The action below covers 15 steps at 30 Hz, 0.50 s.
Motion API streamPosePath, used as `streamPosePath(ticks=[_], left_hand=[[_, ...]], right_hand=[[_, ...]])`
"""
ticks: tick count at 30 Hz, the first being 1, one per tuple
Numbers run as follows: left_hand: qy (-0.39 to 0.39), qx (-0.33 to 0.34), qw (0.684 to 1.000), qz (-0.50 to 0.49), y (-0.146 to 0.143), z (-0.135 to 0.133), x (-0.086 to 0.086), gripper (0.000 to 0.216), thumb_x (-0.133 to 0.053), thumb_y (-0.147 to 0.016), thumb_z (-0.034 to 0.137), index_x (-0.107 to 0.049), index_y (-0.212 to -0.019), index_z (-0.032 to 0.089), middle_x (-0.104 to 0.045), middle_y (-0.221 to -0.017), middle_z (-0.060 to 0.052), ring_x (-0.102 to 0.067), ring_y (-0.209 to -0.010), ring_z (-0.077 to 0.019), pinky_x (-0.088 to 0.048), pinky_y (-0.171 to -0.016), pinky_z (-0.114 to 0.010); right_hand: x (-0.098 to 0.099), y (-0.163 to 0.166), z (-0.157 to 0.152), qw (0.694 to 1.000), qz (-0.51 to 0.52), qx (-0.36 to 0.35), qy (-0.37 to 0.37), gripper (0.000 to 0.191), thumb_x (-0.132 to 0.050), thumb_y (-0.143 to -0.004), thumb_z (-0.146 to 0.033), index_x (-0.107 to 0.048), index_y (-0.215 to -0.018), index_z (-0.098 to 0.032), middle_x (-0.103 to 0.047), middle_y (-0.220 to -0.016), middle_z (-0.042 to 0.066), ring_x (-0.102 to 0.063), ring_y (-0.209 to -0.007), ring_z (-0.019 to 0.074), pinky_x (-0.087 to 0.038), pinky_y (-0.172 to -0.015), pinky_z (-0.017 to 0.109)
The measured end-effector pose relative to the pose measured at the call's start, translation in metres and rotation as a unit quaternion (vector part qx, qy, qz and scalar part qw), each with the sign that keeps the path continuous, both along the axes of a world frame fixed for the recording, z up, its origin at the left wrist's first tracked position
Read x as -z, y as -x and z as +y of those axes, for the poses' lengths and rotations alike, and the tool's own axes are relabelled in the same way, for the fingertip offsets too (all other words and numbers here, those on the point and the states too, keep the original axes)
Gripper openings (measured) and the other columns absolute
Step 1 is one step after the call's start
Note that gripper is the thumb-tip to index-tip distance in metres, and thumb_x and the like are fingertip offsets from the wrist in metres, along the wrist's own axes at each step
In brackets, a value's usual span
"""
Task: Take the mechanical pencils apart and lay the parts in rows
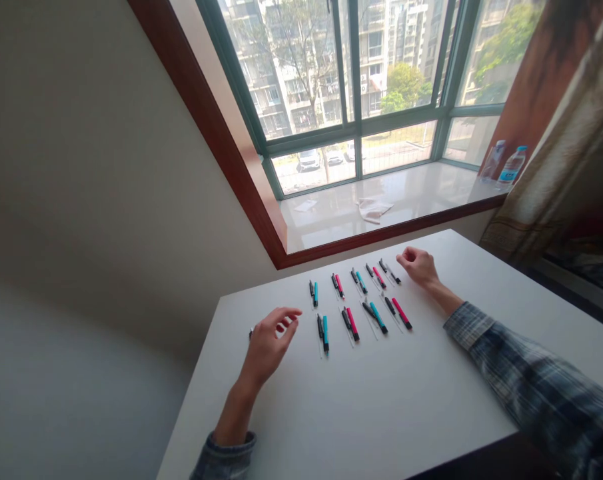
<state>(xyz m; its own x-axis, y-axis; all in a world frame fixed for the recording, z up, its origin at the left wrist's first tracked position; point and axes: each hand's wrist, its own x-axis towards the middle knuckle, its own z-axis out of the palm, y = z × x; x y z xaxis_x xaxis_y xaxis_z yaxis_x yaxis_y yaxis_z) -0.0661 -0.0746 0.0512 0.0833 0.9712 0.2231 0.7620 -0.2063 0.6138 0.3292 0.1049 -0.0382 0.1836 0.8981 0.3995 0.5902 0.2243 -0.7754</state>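
Note:
Two rows of small pen parts lie on a white table [381, 407]: black caps beside blue [325, 332] and pink [352, 323] barrels, with thin refills between them. My left hand [270, 343] hovers at the left end of the near row, fingers curled around a pink and black pen piece that is mostly hidden. My right hand [419, 264] rests on the table at the right end of the far row, fingers loosely curled beside a black piece [394, 274]; whether it holds anything is not visible.
A wide window sill [381, 200] runs behind the table, with a crumpled white cloth [374, 209] and two plastic bottles [511, 165] at its right end. A curtain [556, 153] hangs at the right. A grey wall is on the left.

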Motion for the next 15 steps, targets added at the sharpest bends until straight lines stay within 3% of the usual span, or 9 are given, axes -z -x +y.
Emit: streamPosePath(ticks=[3,7,11,15], left_hand=[[-0.029,0.006,0.989,0.147,0.038,-0.016,0.004,0.041,-0.044,-0.091,0.015,-0.079,-0.107,0.028,-0.072,-0.115,-0.007,-0.063,-0.108,-0.0273,-0.053,-0.095,-0.043],[0.001,0.084,0.968,0.236,0.083,-0.041,0.010,0.048,-0.047,-0.086,0.010,-0.080,-0.111,0.034,-0.069,-0.131,-0.005,-0.058,-0.126,-0.0312,-0.049,-0.106,-0.048],[-0.001,0.078,0.971,0.227,0.099,-0.059,0.022,0.033,-0.053,-0.095,0.025,-0.080,-0.111,0.036,-0.072,-0.126,-0.006,-0.063,-0.119,-0.0312,-0.053,-0.100,-0.044],[-0.037,0.058,0.981,0.183,0.098,-0.062,0.033,0.023,-0.061,-0.095,0.042,-0.081,-0.099,0.033,-0.076,-0.115,-0.006,-0.066,-0.111,-0.0308,-0.054,-0.096,-0.042]], right_hand=[[-0.002,-0.002,0.000,1.000,0.002,-0.002,-0.003,0.033,-0.062,-0.083,-0.045,-0.052,-0.062,-0.021,-0.060,-0.061,0.000,-0.052,-0.059,0.0163,-0.038,-0.062,0.029],[-0.004,-0.002,0.000,1.000,0.004,-0.010,-0.008,0.034,-0.061,-0.083,-0.045,-0.050,-0.061,-0.022,-0.059,-0.060,0.001,-0.050,-0.058,0.0158,-0.038,-0.061,0.029],[-0.007,-0.001,-0.002,1.000,0.006,-0.023,-0.012,0.034,-0.062,-0.083,-0.045,-0.050,-0.060,-0.022,-0.057,-0.059,0.000,-0.049,-0.056,0.0155,-0.037,-0.060,0.029],[-0.013,0.000,-0.005,0.999,0.009,-0.026,-0.023,0.035,-0.062,-0.083,-0.045,-0.049,-0.060,-0.022,-0.057,-0.059,0.000,-0.048,-0.057,0.0154,-0.038,-0.060,0.029]])
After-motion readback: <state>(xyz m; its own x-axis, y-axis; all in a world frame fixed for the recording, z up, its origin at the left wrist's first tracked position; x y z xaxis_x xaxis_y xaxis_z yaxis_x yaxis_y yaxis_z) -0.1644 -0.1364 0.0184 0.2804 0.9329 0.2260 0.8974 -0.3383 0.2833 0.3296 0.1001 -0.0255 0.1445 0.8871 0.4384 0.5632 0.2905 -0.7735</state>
